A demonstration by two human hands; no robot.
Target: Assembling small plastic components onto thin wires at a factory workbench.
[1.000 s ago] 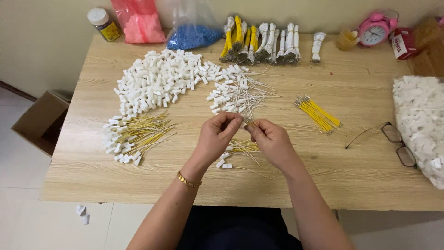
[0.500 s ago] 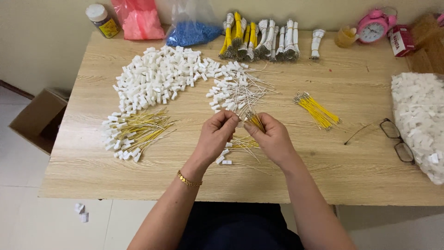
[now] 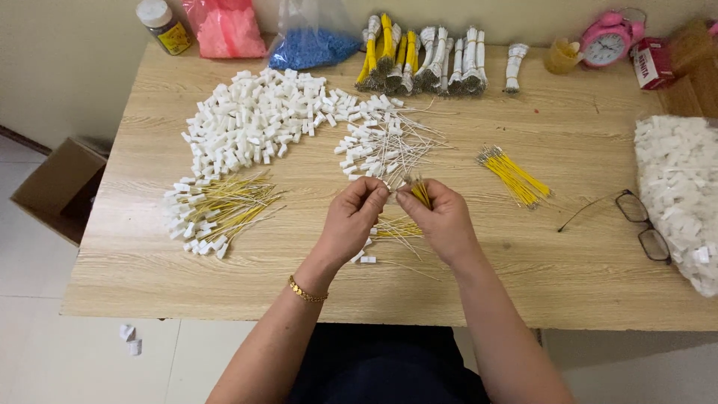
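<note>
Hands meet over the tabletop [image 3: 523, 284], little moved from a second ago: left hand [image 3: 351, 221] fingers pinched shut on a small white connector [image 3: 394, 188], right hand [image 3: 441, 217] clasping yellow wires [image 3: 420, 191], brought closer together since.
</note>
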